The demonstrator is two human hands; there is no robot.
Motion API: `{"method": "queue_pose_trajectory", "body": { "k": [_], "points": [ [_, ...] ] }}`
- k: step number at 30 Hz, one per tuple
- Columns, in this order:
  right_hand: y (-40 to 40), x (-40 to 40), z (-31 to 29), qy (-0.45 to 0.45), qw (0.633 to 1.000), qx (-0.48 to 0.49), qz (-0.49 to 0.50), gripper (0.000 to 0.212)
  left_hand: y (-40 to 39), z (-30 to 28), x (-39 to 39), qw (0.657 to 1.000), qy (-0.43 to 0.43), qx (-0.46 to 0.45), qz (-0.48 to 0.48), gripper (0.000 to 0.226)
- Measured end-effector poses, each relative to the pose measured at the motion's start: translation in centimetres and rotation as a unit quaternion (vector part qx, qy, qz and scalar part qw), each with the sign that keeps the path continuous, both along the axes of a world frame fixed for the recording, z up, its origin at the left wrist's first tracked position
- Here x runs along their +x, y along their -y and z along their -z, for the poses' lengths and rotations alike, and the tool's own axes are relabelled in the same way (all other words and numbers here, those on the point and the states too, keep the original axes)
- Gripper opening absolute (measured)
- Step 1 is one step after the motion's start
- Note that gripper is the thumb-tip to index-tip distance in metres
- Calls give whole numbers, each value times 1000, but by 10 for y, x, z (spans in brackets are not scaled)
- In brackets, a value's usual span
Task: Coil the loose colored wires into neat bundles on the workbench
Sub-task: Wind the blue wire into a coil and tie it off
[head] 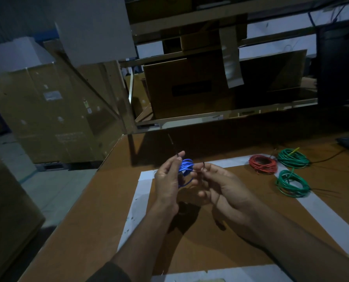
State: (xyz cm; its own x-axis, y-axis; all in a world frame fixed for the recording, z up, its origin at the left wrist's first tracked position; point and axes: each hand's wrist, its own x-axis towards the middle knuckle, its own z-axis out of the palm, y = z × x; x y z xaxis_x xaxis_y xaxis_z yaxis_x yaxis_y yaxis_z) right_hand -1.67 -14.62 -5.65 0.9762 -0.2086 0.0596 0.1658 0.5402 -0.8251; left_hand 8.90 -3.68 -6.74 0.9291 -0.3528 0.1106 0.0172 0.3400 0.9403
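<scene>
We see a dim room w/ weak light. The brown workbench (100, 202) has white tape strips (322, 216). Far behind stands a metal shelf rack (210, 117) w/ cardboard boxes (181, 88); at left, big cartons (47, 110) on pale floor (45, 186).

1. A single head-worn wide-angle view looks forward and down onto the workbench (112, 210).
2. It sits close above both forearms, which enter from the bottom edge.
3. Shelving (220, 117) fills the upper frame.
</scene>
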Motion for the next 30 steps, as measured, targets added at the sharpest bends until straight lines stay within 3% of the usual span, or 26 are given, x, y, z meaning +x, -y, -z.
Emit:
{"method": "queue_pose_trajectory", "body": {
  "k": [4,7,11,17,30],
  "points": [
    [5,1,0,12,999,-12,48,23,3,5,2,999,14,32,-37,21],
    [8,2,1,16,990,-69,119,19,5,7,-2,998,30,47,-24,28],
    [17,4,-1,20,978,-66,197,19,7,6,-7,998,37,47,-7,30],
    [31,4,-5,62,980,3,191,19,9,8,-11,997,59,52,5,24],
    [39,1,-5,51,954,-133,263,14,13,8,-22,996,42,50,66,31]
  ]
}}
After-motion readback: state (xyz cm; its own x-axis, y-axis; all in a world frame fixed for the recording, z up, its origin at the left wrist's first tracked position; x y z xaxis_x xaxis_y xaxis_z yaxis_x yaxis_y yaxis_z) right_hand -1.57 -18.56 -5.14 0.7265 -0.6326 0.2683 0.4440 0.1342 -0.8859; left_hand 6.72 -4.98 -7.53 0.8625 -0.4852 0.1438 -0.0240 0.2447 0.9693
